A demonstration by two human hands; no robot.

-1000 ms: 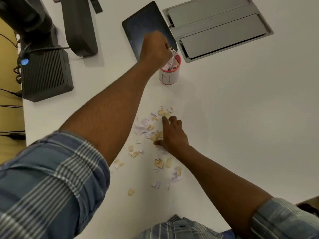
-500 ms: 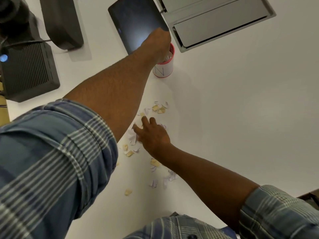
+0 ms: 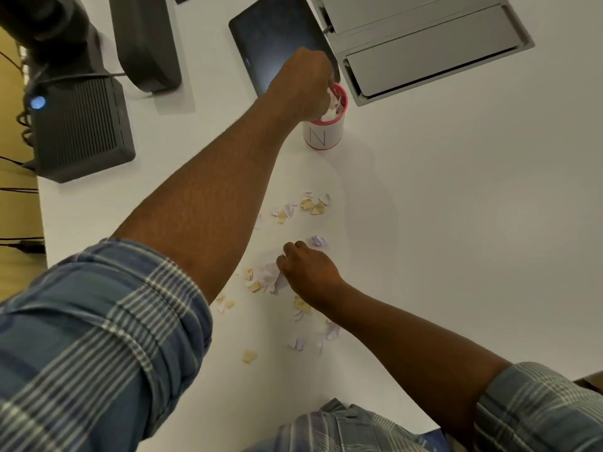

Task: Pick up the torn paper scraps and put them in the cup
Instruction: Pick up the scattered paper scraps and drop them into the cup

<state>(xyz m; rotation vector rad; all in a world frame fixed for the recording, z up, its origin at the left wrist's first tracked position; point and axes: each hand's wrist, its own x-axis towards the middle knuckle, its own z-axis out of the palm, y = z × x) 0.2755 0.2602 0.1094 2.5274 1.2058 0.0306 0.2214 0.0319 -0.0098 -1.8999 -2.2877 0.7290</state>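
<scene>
A white cup (image 3: 323, 137) with a red rim and a letter N stands at the back of the white table (image 3: 456, 223), stuffed with paper scraps. My left hand (image 3: 301, 84) is over its mouth, fingers curled down into the scraps at the rim. Torn white, lilac and tan scraps (image 3: 312, 205) lie scattered in front of the cup. My right hand (image 3: 308, 272) rests on the table among them, its fingers curled round a bunch of scraps (image 3: 268, 273) at its left side. More scraps trail toward me under my right forearm.
A dark tablet (image 3: 270, 40) lies just behind the cup, and a grey metal hatch (image 3: 421, 44) is set in the table to its right. A black ribbed box (image 3: 78, 128) with cables and a dark stand (image 3: 146, 40) sit at the back left, near the table's left edge.
My left hand has dropped from above the cup into its mouth. My right hand slid left across the scraps and its fingers curled in, bunching scraps together.
</scene>
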